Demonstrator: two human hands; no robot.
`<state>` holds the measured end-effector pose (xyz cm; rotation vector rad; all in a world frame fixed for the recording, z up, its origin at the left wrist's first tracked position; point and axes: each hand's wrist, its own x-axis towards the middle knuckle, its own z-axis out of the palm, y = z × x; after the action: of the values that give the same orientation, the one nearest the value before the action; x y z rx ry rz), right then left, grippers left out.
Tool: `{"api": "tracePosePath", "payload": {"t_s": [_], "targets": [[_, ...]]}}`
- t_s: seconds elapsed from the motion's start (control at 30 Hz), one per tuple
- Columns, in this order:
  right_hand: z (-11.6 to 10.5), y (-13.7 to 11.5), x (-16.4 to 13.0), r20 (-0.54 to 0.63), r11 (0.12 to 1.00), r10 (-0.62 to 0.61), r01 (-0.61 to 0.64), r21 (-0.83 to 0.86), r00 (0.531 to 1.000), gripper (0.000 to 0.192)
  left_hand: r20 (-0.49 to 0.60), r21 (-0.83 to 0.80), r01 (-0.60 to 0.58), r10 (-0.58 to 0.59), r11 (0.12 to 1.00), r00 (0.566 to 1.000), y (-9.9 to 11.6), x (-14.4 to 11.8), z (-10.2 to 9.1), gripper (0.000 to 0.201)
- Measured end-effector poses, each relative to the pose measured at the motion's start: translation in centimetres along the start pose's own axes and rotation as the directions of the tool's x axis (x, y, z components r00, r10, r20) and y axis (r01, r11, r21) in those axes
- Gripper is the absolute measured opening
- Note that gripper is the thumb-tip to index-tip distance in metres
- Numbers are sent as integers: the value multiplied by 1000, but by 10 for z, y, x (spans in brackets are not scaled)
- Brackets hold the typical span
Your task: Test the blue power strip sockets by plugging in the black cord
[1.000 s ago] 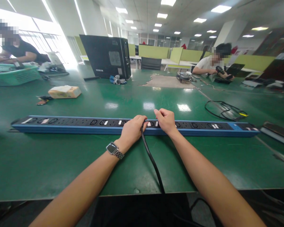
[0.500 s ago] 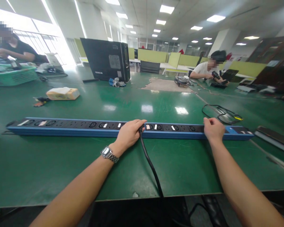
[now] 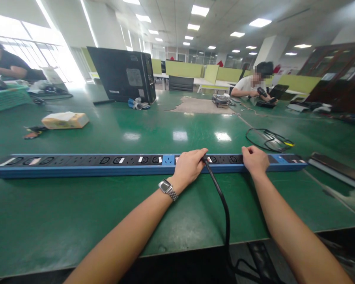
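Clock read from the left hand, 12 away from the wearer.

Power strip (image 3: pixel 106 169): long, blue-sided, lying flat along the worktop (image 3: pixel 121 213), 9 to 3, outlets upward. White labels beside several outlets; one blue outlet (image 3: pixel 168 159) just beside the left hand at 9.

Left hand (image 3: pixel 188 165): over the strip, grip clamped on the end of a thick black cable (image 3: pixel 221 193). Cable drops toward between 5 and 6, over the worktop's near edge. Fingers hide the cable end; cannot tell whether it is in an outlet or only over one.

Right hand (image 3: pixel 256 161): at 3, over the strip, fingers curled together. Nothing seen in the grip; cannot tell if it presses on the strip.

Nearby: tissue pack (image 3: pixel 65 120) near 10, coiled cable (image 3: pixel 269 141) between 2 and 3, both beyond the strip and apart from it.

Handling, my judgement: hold the cable end by its stiff body, not the cord, and keep it square to the outlet face. Hanging cord likely drags toward 6; some slack would ease that. Strip looks light enough to slide, so a flat right hand on it should steady it. Fingers off the labels, so outlets stay readable.
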<state>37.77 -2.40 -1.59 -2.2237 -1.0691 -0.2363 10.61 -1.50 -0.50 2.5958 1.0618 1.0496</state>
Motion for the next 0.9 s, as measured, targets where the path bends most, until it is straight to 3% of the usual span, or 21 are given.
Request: {"api": "tracePosePath", "payload": {"t_s": [0.27,0.47,0.6,0.7,0.8,0.9], "targets": [[1,0,0,20,1000,4,-4,-13,1000,40,-71,1,12,-12,1000,997,0,-1,3,30],[-1,1,-1,46,1000,-3,2,25,999,37,-1,177,50,-51,983,999,6,0,-4,26],[-1,-13,-10,18,964,-9,4,265,1000,35,21,225,-16,11,974,1000,11,-2,-5,26],[-4,-37,-24,22,825,-144,107,555,989,33,33,250,-32,24,968,999,13,-4,-1,33],[-15,-66,-41,181,691,-308,89,717,934,38,41,223,-9,0,975,999,9,-6,-1,38],[-25,-87,-55,388,701,-430,30,713,815,45,38,189,14,-22,982,999,3,-7,0,41]]}}
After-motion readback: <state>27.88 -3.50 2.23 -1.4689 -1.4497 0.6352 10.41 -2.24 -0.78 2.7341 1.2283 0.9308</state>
